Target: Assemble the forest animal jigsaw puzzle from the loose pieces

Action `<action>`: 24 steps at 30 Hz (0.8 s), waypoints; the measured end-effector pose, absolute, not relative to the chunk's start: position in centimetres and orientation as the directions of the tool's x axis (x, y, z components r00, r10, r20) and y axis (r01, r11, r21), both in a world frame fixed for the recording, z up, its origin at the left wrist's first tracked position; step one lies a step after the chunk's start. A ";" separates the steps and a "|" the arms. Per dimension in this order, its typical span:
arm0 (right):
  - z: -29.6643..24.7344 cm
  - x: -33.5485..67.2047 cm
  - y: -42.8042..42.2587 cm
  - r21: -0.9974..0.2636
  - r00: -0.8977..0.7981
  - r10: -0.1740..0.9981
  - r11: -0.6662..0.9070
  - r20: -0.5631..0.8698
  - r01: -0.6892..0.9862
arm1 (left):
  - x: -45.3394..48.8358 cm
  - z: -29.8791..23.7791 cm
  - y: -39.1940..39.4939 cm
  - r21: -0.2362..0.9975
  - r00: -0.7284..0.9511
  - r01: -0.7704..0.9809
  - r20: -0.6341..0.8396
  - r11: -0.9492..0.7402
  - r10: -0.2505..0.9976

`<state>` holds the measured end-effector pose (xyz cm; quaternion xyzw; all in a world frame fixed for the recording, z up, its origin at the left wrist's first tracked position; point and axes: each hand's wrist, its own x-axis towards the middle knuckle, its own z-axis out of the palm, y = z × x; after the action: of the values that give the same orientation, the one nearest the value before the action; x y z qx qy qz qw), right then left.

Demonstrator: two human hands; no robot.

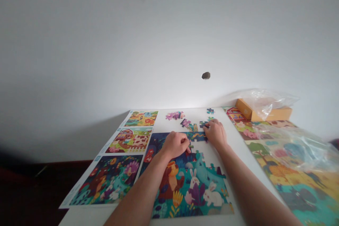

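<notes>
A partly assembled jigsaw puzzle (190,187) lies on the white table, showing a bear and white rabbits among teal and purple plants. My left hand (174,144) is over its dark upper part, fingertips pinched on a small jigsaw piece (189,146). My right hand (215,133) rests just beyond the puzzle's top edge, fingers closed on a dark blue jigsaw piece (203,124). Loose pieces lie beyond my hands, including a pink cluster (174,115) and a small blue piece (210,111).
A printed sheet of picture guides (113,159) lies left of the puzzle. To the right are an orange cardboard box (265,113), clear plastic bags (267,102) and a large picture sheet (296,173). The table edge runs at lower left, and a white wall stands behind.
</notes>
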<state>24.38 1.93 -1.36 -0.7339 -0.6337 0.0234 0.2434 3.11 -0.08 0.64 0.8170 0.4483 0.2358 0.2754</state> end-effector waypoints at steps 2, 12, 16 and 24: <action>-1.6 24.5 2.2 -0.391 0.126 0.947 -0.001 0.294 0.920 | 3.1 0.5 -0.1 0.669 0.483 0.598 0.138 -0.441 0.865; -1.8 24.3 2.2 -0.431 0.127 0.955 0.000 0.267 0.902 | 3.1 0.0 0.2 0.704 0.462 0.564 0.165 -0.432 0.872; -1.7 24.1 2.0 -0.423 0.181 0.951 -0.060 0.250 0.904 | 3.1 -0.2 0.2 0.730 0.450 0.539 0.172 -0.420 0.876; -0.9 23.3 1.6 -0.576 0.144 0.936 0.072 0.320 0.814 | 3.3 -0.1 0.4 0.849 0.349 0.406 0.198 -0.338 0.916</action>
<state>23.32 1.65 -0.94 -0.6752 -0.6482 0.0898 0.3404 3.26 0.42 -0.11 0.7377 0.4479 0.3535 0.3608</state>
